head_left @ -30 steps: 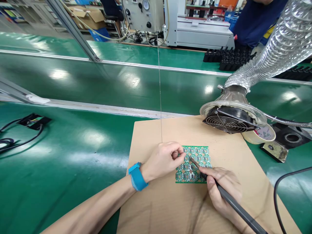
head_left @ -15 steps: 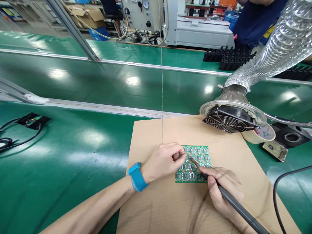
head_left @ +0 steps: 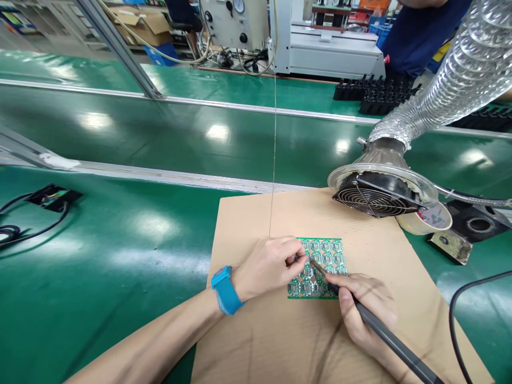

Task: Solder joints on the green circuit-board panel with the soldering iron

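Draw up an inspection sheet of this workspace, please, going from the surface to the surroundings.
Surface: brown board on green bench top.
Job's things: circuit-board panel on the board; soldering iron; thin wire.
Clutter: tape roll next to a black stand, at right.
Hands: left hand appears to pinch the thin wire at the panel's left side; right hand holds the soldering iron, its tip at the panel.
Cables: black cable at right; coiled cable at far left.
Surroundings: foil duct with fan; person beyond, partly seen.
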### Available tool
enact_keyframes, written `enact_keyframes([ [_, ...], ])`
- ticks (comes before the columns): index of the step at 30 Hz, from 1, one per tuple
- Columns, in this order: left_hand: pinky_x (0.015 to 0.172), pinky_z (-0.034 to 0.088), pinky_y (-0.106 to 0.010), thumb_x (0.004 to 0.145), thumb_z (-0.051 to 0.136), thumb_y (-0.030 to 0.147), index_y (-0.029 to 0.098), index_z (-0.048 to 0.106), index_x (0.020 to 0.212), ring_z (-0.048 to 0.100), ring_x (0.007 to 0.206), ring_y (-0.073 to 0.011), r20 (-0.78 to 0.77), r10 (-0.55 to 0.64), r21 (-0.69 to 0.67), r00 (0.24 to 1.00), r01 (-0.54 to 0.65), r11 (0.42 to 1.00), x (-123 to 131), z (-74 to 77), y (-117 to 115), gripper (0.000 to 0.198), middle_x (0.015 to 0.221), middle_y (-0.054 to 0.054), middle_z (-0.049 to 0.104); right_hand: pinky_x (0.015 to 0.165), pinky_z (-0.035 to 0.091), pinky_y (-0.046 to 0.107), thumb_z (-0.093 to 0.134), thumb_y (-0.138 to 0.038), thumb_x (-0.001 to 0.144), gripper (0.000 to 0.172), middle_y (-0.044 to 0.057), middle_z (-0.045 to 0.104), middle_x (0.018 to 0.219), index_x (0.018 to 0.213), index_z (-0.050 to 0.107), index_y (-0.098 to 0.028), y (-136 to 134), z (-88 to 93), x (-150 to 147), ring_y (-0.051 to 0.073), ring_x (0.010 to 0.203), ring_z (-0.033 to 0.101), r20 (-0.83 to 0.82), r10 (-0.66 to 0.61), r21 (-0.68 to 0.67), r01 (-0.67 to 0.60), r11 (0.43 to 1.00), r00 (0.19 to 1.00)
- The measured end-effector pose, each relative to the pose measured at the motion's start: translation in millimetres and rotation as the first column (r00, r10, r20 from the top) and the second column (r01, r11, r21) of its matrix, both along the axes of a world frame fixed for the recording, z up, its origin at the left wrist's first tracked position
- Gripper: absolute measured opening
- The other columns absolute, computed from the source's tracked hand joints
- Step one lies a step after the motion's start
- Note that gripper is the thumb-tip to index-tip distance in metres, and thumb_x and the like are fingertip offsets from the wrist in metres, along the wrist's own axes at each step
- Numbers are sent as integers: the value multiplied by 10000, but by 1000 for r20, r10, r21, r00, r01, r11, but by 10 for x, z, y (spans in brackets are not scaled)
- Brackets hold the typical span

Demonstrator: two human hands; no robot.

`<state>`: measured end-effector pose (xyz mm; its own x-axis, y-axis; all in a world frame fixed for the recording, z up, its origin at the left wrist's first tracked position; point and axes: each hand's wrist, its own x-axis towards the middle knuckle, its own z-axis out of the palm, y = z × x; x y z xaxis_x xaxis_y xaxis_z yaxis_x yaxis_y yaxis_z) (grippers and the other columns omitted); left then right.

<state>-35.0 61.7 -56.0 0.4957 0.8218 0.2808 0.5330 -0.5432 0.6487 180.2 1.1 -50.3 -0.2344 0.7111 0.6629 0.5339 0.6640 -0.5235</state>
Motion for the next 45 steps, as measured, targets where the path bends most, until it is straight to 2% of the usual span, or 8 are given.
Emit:
enact_keyframes([
  [16, 566, 380, -227, 900, 544, 158, 162, 604, 781, 463, 598, -77, -48, -98, 23, 994, 99, 995, 0, -22, -11, 133, 662, 36, 522, 628, 591, 266, 520, -86, 892, 248, 22, 759, 817, 1029, 699, -190, -1, 42, -13, 155, 690, 726, -15, 0, -35, 0, 999, 1000],
  [21, 573, 385, -216, 852, 563, 119, 156, 618, 747, 479, 612, -74, 102, -27, -121, 994, 40, 992, -7, 88, 8, 124, 674, 25, 535, 635, 597, 266, 511, -54, 854, 262, 35, 761, 800, 979, 714, -164, -8, 97, 8, 160, 658, 727, -14, -16, 0, 16, 1000, 1000],
  [25, 555, 366, -207, 789, 569, 62, 145, 600, 724, 478, 627, -66, 159, -32, -222, 987, 67, 973, -42, 156, 43, 110, 763, 5, 562, 604, 603, 290, 505, -68, 842, 268, 27, 762, 791, 970, 714, -178, -26, 96, 39, 175, 648, 726, -39, -33, 27, 34, 999, 999],
  [31, 579, 370, -224, 745, 573, 39, 151, 553, 710, 463, 663, -87, 130, -99, -171, 987, 121, 978, -57, 137, 55, 119, 815, -10, 584, 609, 602, 304, 498, -75, 843, 272, 11, 747, 744, 983, 707, -180, -43, 80, 31, 166, 616, 715, -20, 11, 26, -11, 1000, 1000],
  [39, 623, 418, -246, 751, 555, 43, 160, 565, 746, 520, 700, -111, 74, -119, -95, 990, 126, 987, -36, 107, 37, 117, 822, -19, 613, 638, 603, 268, 511, -60, 871, 255, 27, 764, 812, 986, 701, -185, -6, 119, -8, 163, 690, 737, 6, -28, -16, 28, 999, 1000],
  [45, 647, 437, -249, 734, 564, 40, 163, 566, 742, 538, 710, -116, 78, -112, -102, 991, 119, 988, -37, 96, 38, 123, 816, -16, 620, 620, 602, 262, 513, -69, 871, 241, 25, 763, 813, 968, 703, -182, 7, 91, -13, 166, 695, 740, 16, -16, -41, 16, 999, 1000],
])
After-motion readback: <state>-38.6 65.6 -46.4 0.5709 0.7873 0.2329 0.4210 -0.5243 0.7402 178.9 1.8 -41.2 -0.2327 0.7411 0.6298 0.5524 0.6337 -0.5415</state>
